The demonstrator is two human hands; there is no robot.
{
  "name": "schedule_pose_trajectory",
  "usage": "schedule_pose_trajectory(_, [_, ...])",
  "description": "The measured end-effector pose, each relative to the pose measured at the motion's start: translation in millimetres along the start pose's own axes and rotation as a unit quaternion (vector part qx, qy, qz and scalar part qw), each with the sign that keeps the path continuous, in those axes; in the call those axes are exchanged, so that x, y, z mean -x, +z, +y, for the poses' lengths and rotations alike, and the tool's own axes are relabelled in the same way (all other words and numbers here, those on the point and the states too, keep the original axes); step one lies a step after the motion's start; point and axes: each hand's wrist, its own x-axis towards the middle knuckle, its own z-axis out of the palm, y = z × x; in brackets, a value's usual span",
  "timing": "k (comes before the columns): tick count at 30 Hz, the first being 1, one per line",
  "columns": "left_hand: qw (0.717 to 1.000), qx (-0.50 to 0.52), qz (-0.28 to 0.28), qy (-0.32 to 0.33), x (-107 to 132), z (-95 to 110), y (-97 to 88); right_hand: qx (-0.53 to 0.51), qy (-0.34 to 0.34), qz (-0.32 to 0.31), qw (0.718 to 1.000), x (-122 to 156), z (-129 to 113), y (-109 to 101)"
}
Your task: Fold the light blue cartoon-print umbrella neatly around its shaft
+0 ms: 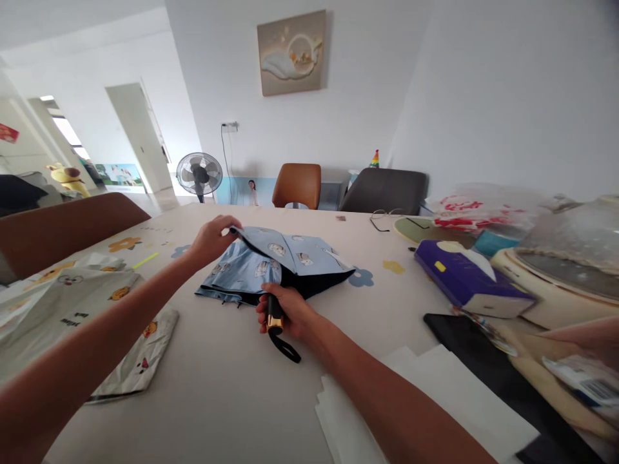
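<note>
A collapsed light-blue umbrella (290, 258) with small printed figures and a black lining lies in the middle of the table (227, 380). My right hand (289, 312) is wrapped round its black handle (275, 316), which has a gold band and a black wrist loop hanging toward me. My left hand (211, 240) pinches a fold of the blue canopy at its far left edge and lifts it slightly. Both forearms reach in from the near edge.
A folded patterned cloth (91, 322) lies at the left. At the right are a purple tissue box (469, 277), a black flat item (483, 361), white paper sheets (435, 399), plastic bags and a round cream appliance (561, 277). Chairs and a fan stand beyond the table.
</note>
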Motion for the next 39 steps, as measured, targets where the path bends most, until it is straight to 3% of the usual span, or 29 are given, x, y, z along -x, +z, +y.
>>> schedule_pose_trajectory(5, [0.993,0.020,-0.093,-0.071,37,-51,20.6,0.004,0.011,0.001,1.000,0,-1,1])
schedule_pose_trajectory(9, [0.984,0.034,-0.152,-0.083,42,-64,31.7,0.004,0.011,-0.009,1.000,0,-1,0])
schedule_pose_trajectory(11, [0.990,0.006,-0.112,-0.088,40,-56,28.7,0.004,0.015,-0.009,1.000,0,-1,0])
schedule_pose_trajectory(13, [0.996,-0.029,-0.015,-0.078,37,-37,22.7,0.004,0.024,-0.008,1.000,0,-1,1])
schedule_pose_trajectory(15, [0.998,-0.030,0.053,-0.021,35,-12,18.7,0.006,0.030,-0.008,0.999,0,-2,2])
schedule_pose_trajectory(17, [0.995,-0.004,-0.021,0.098,32,14,20.9,0.012,0.023,-0.006,1.000,0,-2,3])
schedule_pose_trajectory(19, [0.979,0.002,-0.119,0.163,29,32,30.1,0.017,0.014,-0.002,1.000,1,-2,4])
schedule_pose_trajectory(21, [0.967,0.020,-0.195,0.163,28,37,43.4,0.020,0.013,0.000,1.000,2,-2,5])
schedule_pose_trajectory(23, [0.962,0.056,-0.232,0.129,29,32,56.3,0.021,0.015,0.001,1.000,3,-2,6])
schedule_pose_trajectory(28, [0.964,0.148,-0.211,0.072,40,14,73.4,0.010,-0.001,-0.037,0.999,5,-3,1])
schedule_pose_trajectory(34, [0.961,0.191,-0.189,0.066,45,12,79.4,-0.052,0.020,-0.092,0.994,5,-6,-9])
schedule_pose_trajectory(39, [0.963,0.183,-0.187,0.071,46,12,80.3,-0.046,0.017,-0.082,0.995,1,-4,-10])
